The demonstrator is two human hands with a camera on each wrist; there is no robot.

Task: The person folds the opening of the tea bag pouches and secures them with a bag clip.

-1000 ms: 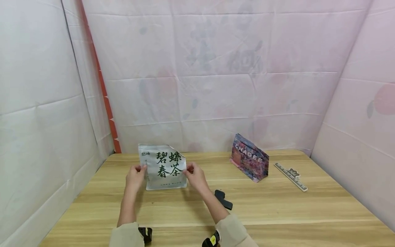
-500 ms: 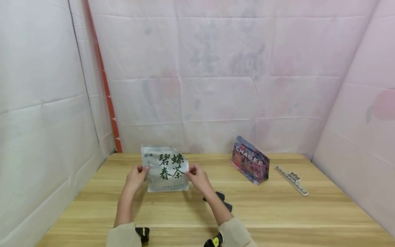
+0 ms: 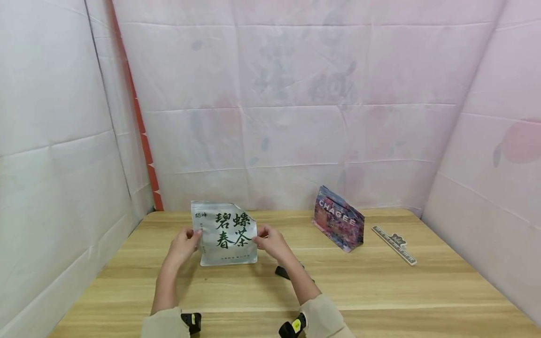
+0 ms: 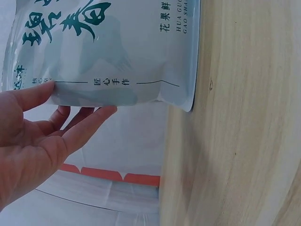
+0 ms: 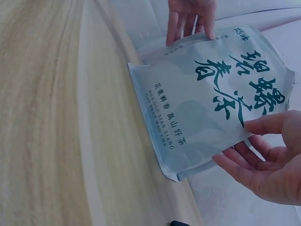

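"What are you holding?"
"My left hand [image 3: 184, 243] and right hand [image 3: 271, 241] are pinching opposite sides of a smooth, squarish bag [image 3: 227, 234], one top corner slanting, upright at the wood-grained table [image 3: 380, 291]."
"And the room?"
"Creased, pale cloth [image 3: 291, 136] is hanging around. My right forearm [image 3: 297, 280] is partly hiding a black object [image 3: 282, 272]; I can't tell whether the bag is touching down."

Silvery-white pouch [image 3: 223, 234], dark-green lettering [image 3: 242, 237]

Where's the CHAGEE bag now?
In the head view, the CHAGEE bag stands right of centre near the back of the table, between the silver pouch and patterned strip.
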